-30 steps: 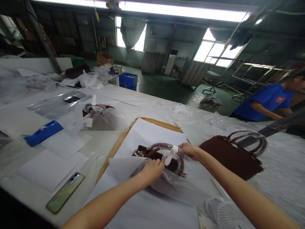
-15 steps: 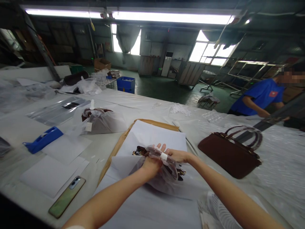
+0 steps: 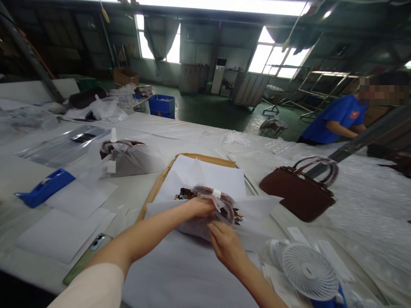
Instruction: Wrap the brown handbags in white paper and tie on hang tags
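A brown handbag, its plastic-wrapped handles (image 3: 205, 190) uppermost and held by a white band, sits loosely wrapped in white tissue paper (image 3: 195, 229) in the middle of the table. My left hand (image 3: 202, 206) reaches over the near side of the handles, its fingers closed on the tissue paper's upper edge and partly hidden. Just below and to the right, my right hand (image 3: 226, 241) pinches the same paper between thumb and fingers. Metal chain parts (image 3: 238, 216) show at the bag's right end. White sheets (image 3: 212, 169) on brown paper (image 3: 160, 182) lie underneath.
An unwrapped brown handbag (image 3: 297, 192) stands to the right, near a white fan (image 3: 310, 271). Leftward are a paper-wrapped bag (image 3: 135, 160), a blue tape dispenser (image 3: 48, 186) and a phone (image 3: 86, 256). A person in blue (image 3: 334, 117) works across the table.
My right hand has come from the far side of the handles to the near side, pinching paper. My left hand has shifted up slightly. The view has tilted down and right.
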The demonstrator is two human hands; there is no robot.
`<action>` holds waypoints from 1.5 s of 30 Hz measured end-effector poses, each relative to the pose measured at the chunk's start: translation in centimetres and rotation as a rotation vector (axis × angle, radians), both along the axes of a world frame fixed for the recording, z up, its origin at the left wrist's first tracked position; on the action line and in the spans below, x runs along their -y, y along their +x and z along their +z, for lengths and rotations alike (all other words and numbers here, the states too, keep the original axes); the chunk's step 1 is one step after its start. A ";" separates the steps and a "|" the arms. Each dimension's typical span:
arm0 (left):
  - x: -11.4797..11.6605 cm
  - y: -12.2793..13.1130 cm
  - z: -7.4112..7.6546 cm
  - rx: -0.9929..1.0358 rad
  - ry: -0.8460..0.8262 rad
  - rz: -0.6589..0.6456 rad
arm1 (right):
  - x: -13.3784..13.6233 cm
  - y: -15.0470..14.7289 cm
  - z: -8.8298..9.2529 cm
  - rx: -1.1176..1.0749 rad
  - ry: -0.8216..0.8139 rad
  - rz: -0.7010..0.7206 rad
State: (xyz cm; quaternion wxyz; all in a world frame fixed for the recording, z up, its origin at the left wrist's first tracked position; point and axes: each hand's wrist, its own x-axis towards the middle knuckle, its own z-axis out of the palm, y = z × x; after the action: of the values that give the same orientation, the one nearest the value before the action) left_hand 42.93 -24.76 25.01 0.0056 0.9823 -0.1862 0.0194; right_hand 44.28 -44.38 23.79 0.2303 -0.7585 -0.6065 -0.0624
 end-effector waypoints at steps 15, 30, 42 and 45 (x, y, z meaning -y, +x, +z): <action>-0.2 -5.7 -6.6 0.253 -0.005 0.087 | -1.2 3.3 -4.3 0.333 0.193 -0.080; 0.7 -7.1 -8.7 0.340 -0.025 0.143 | 0.7 3.6 -4.8 0.532 -0.048 -0.004; 8.0 -9.3 -10.5 0.363 0.008 0.573 | 3.2 -0.3 -11.3 0.402 -0.083 -0.281; 8.4 -9.3 -10.8 0.381 -0.023 0.579 | 6.9 -1.0 -11.3 0.297 -0.115 -0.258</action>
State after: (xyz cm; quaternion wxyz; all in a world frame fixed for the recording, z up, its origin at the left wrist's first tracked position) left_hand 33.60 -33.13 14.22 -0.0237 0.9730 0.1027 0.2055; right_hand 43.31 -51.28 12.48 0.0848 -0.8242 -0.5341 -0.1678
